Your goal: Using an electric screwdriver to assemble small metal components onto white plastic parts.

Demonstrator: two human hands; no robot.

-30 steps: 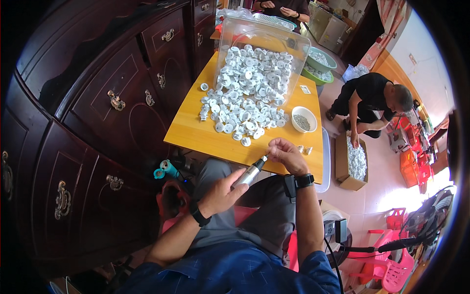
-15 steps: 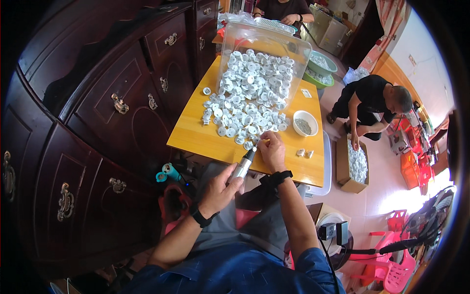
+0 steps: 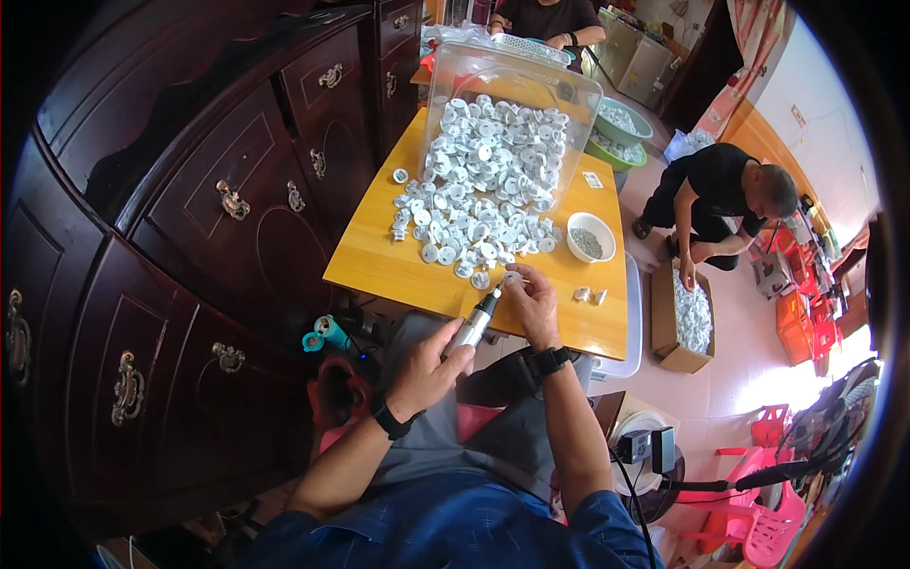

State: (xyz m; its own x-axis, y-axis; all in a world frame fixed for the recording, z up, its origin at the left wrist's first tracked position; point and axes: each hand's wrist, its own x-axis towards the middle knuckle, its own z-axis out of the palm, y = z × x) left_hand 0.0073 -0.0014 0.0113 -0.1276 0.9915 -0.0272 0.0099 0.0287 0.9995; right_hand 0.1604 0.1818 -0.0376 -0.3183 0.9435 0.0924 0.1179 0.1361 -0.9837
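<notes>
My left hand [image 3: 428, 373] is closed around a silver and black electric screwdriver [image 3: 471, 328], its tip angled up and to the right. Just beyond that tip, my right hand [image 3: 536, 308] pinches a small white plastic part [image 3: 513, 278] between the fingertips. Whether the bit touches the part is too small to tell. Past both hands, a heap of similar white round parts [image 3: 483, 228] spills over the wooden table [image 3: 379, 248] from a clear plastic bin [image 3: 583, 119] lying on its side. A white bowl [image 3: 572, 237] of small grey metal pieces stands right of the heap.
Two loose white parts [image 3: 582, 295] lie near the table's right side. Dark cabinets [image 3: 227, 284] line the left. At right, a person in black [image 3: 716, 190] crouches by a cardboard box [image 3: 684, 360] of white parts. Another person [image 3: 545, 17] works beyond the bin.
My right hand has shifted slightly right and toward me, and the white part now shows between its fingertips. The screwdriver tip has moved a little to the right.
</notes>
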